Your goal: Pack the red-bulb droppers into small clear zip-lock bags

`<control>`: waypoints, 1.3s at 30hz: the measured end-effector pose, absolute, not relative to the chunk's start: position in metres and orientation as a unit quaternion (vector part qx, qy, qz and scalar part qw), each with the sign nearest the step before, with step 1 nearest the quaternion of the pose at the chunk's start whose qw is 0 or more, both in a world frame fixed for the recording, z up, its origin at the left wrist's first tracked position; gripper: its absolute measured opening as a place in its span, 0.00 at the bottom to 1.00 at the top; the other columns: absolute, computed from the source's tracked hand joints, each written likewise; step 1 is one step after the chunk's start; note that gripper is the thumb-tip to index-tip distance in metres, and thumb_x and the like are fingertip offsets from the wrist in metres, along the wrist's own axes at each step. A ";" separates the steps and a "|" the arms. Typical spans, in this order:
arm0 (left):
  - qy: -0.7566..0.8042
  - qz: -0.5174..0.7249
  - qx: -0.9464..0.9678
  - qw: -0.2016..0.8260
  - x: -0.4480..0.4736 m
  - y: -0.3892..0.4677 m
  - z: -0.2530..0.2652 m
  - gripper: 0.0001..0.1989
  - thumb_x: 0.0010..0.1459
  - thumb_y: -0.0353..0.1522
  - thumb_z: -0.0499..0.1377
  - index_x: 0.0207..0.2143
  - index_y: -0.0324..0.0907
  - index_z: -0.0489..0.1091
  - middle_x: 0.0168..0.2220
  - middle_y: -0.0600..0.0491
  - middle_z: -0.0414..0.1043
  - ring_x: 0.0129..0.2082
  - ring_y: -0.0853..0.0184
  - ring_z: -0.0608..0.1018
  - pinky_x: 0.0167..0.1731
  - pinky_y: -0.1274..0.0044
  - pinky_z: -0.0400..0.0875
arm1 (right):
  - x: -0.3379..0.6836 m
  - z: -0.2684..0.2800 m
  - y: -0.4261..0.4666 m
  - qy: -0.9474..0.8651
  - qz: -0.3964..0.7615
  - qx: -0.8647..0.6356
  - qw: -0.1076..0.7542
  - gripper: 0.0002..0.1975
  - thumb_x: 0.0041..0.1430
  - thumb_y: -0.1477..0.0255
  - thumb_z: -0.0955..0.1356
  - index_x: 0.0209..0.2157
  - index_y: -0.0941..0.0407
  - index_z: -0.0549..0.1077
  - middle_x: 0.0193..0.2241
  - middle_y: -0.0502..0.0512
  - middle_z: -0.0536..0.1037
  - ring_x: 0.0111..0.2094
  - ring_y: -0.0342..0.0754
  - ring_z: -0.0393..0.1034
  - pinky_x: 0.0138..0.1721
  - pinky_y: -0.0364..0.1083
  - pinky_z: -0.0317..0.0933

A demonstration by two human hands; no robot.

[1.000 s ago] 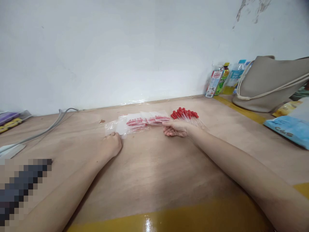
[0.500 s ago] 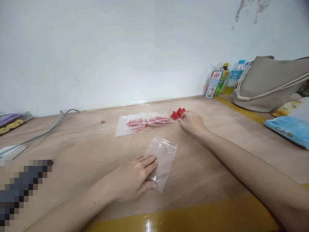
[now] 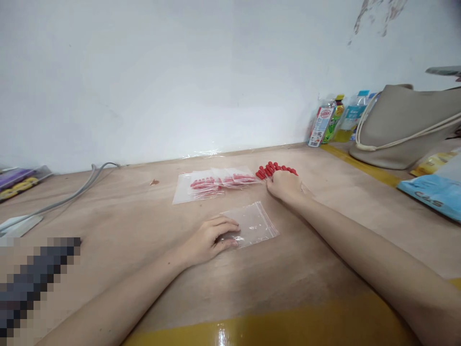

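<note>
My left hand (image 3: 212, 240) holds down a clear zip bag (image 3: 254, 225) on the table, fingers and thumb lying over its left end. The bag is flat, looks empty, and its zip strip faces right. My right hand (image 3: 284, 185) is closed at a heap of small red rod-shaped pieces (image 3: 268, 169), its fingertips hidden behind the knuckles. What it grips cannot be made out. Clear plastic shows just right of that hand. Left of the heap, several overlapping zip bags (image 3: 205, 184) with red pieces inside lie in a row.
A grey cable (image 3: 81, 190) runs across the left side of the table (image 3: 118, 230). Drink bottles (image 3: 333, 120), a taupe bag (image 3: 410, 125) and a blue packet (image 3: 428, 192) stand or lie at right. The wall (image 3: 144, 86) closes off the back.
My left hand has turned the zip bag so that its zip strip now faces right instead of away. My right hand has curled closed at the red pieces.
</note>
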State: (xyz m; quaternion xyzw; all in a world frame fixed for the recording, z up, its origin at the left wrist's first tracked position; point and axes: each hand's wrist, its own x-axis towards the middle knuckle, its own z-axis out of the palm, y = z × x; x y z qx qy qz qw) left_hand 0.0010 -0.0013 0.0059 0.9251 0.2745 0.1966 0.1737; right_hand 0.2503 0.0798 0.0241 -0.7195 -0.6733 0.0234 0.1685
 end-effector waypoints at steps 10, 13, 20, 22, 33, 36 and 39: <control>0.301 0.179 0.916 0.193 -0.001 -0.002 0.005 0.14 0.62 0.29 0.50 0.50 0.45 0.66 0.52 0.51 0.67 0.52 0.65 0.69 0.56 0.67 0.57 | 0.267 -0.004 0.070 -0.674 0.226 -0.572 0.410 0.09 0.57 0.65 0.60 0.35 0.57 0.64 0.24 0.50 0.70 0.23 0.43 0.64 0.24 0.42 0.57; 0.311 0.184 0.915 0.179 0.000 -0.003 0.000 0.15 0.62 0.30 0.49 0.50 0.44 0.65 0.52 0.50 0.67 0.53 0.65 0.68 0.58 0.65 0.55 | 0.269 -0.011 0.047 -0.646 0.373 -0.484 0.458 0.24 0.55 0.65 0.62 0.52 0.56 0.51 0.23 0.44 0.67 0.16 0.40 0.59 0.17 0.40 0.55; 0.315 0.164 0.919 0.167 0.000 -0.003 -0.001 0.16 0.63 0.32 0.49 0.53 0.45 0.63 0.55 0.50 0.65 0.55 0.64 0.66 0.59 0.63 0.52 | 0.264 -0.011 0.015 -0.561 0.497 -0.436 0.498 0.51 0.48 0.71 0.67 0.60 0.51 0.25 0.22 0.41 0.66 0.19 0.43 0.68 0.19 0.44 0.66; 0.319 0.161 0.919 0.166 0.000 -0.003 0.000 0.16 0.63 0.33 0.49 0.53 0.46 0.63 0.55 0.50 0.64 0.55 0.63 0.66 0.59 0.62 0.52 | 0.261 -0.010 0.014 -0.537 0.501 -0.447 0.511 0.53 0.46 0.73 0.68 0.60 0.50 0.23 0.23 0.41 0.67 0.19 0.44 0.69 0.20 0.44 0.68; 0.341 0.170 0.909 0.169 0.000 -0.005 0.002 0.23 0.62 0.37 0.50 0.58 0.44 0.53 0.57 0.47 0.61 0.56 0.62 0.65 0.56 0.64 0.58 | 0.254 -0.015 0.018 -0.429 0.560 -0.441 0.555 0.18 0.49 0.67 0.69 0.37 0.52 0.56 0.22 0.46 0.72 0.24 0.43 0.72 0.28 0.43 0.69; 0.354 0.176 0.903 0.170 -0.001 -0.006 0.003 0.25 0.61 0.38 0.51 0.59 0.44 0.52 0.56 0.47 0.61 0.55 0.60 0.66 0.53 0.65 0.62 | 0.260 -0.014 0.020 -0.425 0.584 -0.434 0.539 0.16 0.46 0.69 0.71 0.32 0.54 0.59 0.24 0.46 0.73 0.26 0.41 0.72 0.32 0.43 0.69; 0.368 0.166 0.899 0.172 -0.001 -0.007 0.004 0.21 0.63 0.38 0.48 0.57 0.44 0.55 0.57 0.48 0.61 0.55 0.61 0.65 0.56 0.65 0.58 | 0.270 -0.011 0.019 -0.500 0.598 -0.436 0.450 0.16 0.42 0.69 0.73 0.28 0.56 0.63 0.25 0.48 0.73 0.26 0.39 0.70 0.32 0.42 0.67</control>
